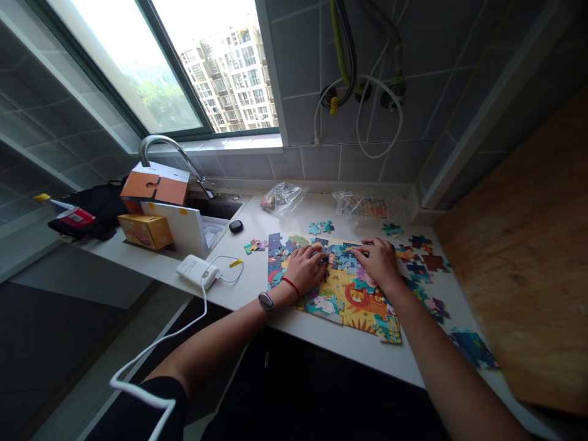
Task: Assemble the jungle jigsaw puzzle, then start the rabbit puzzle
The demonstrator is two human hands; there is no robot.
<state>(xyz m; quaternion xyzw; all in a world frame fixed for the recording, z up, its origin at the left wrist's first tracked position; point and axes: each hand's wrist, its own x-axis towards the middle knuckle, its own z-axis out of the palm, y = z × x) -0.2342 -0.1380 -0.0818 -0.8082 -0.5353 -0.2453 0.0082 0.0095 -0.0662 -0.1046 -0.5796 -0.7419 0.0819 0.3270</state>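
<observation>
A colourful jigsaw puzzle (351, 294) with a lion and other animals lies largely joined on the white counter. My left hand (307, 268) rests on its left part, fingers apart and slightly bent, holding nothing that I can see. My right hand (380, 263) is over the upper right of the puzzle, thumb and fingertips pinched on a small puzzle piece (353, 248) that they partly cover. Loose pieces (418, 269) lie scattered to the right of this hand. Small groups sit above the puzzle (321, 227) and at its left side.
Two clear plastic bags (285, 199) (362, 205) lie along the wall. Leftward are a black case (236, 226), a white power bank (197, 271) with a cable, boxes (146, 231) and a sink with a faucet (169, 142). A wooden panel (519, 263) borders the right.
</observation>
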